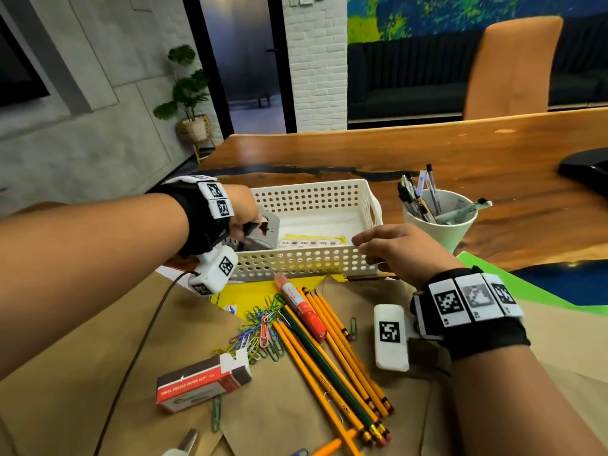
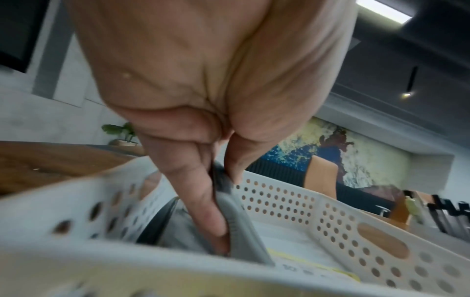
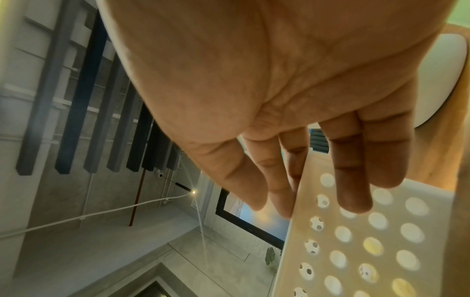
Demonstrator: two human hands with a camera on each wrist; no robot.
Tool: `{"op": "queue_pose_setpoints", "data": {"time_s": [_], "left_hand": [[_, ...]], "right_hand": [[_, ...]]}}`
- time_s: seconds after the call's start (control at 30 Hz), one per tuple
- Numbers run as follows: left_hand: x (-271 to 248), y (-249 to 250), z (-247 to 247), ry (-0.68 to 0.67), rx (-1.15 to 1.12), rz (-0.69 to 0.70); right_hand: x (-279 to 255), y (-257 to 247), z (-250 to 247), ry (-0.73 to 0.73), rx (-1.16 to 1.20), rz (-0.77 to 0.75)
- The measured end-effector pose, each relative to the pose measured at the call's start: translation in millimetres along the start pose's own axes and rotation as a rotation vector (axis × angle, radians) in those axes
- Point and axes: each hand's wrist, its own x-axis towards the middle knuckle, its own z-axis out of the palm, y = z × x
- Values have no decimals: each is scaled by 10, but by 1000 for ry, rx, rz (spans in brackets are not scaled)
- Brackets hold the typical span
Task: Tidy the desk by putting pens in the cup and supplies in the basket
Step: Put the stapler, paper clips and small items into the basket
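Observation:
A white perforated basket [image 1: 316, 199] stands mid-desk with a yellow pad [image 1: 316, 240] lying inside. My left hand [image 1: 245, 222] reaches into its left end and pinches a grey and black tool [image 1: 268, 233], perhaps a stapler, tilted against the wall. The left wrist view shows my left hand [image 2: 221, 193] with thumb and forefinger pinching the tool [image 2: 241, 231] inside the basket [image 2: 292, 203]. My right hand [image 1: 371, 248] hovers at the basket's near right corner, fingers relaxed and holding nothing. From the right wrist, that hand [image 3: 279, 201] lies over the basket wall [image 3: 356, 251]. A white cup [image 1: 441, 232] of pens [image 1: 418, 199] stands to the right.
On the brown paper near me lie several yellow pencils [image 1: 332, 350], a red marker [image 1: 301, 306], loose coloured paper clips [image 1: 260, 327] and a paper clip box [image 1: 200, 383]. A brown chair [image 1: 513, 70] stands beyond the desk. A black object [image 1: 585, 166] sits at the far right.

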Motion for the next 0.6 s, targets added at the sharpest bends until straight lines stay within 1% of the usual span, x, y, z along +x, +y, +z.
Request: {"op": "queue_pose_setpoints", "data": {"time_s": [0.1, 0.2, 0.23, 0.27, 0.33, 0.37, 0.43, 0.5, 0.53, 0.6], "left_hand": [[13, -161, -3, -53, 57, -19], [-18, -165, 18, -64, 241, 47], [-60, -126, 20, -51, 380, 70], [-111, -86, 4, -16, 570, 100], [-202, -7, -51, 101, 909, 185], [-270, 44, -90, 144, 984, 228], [-435, 123, -149, 165, 943, 288], [-710, 140, -156, 100, 812, 349], [-862, 115, -149, 43, 741, 381], [-1205, 3, -125, -143, 615, 398]], "right_hand": [[-5, -14, 11, -1, 2, 6], [-10, -18, 21, -3, -7, 4], [-13, -22, 22, -4, -12, 4], [-16, -27, 22, -5, -16, 6], [-26, -45, 24, -8, -17, 15], [-33, -55, 23, -11, -17, 20], [-46, -77, 9, -18, 1, 37], [-72, -113, -12, -19, 64, 64], [-86, -134, -23, -10, 91, 72], [-119, -179, -35, 12, 121, 75]]}}
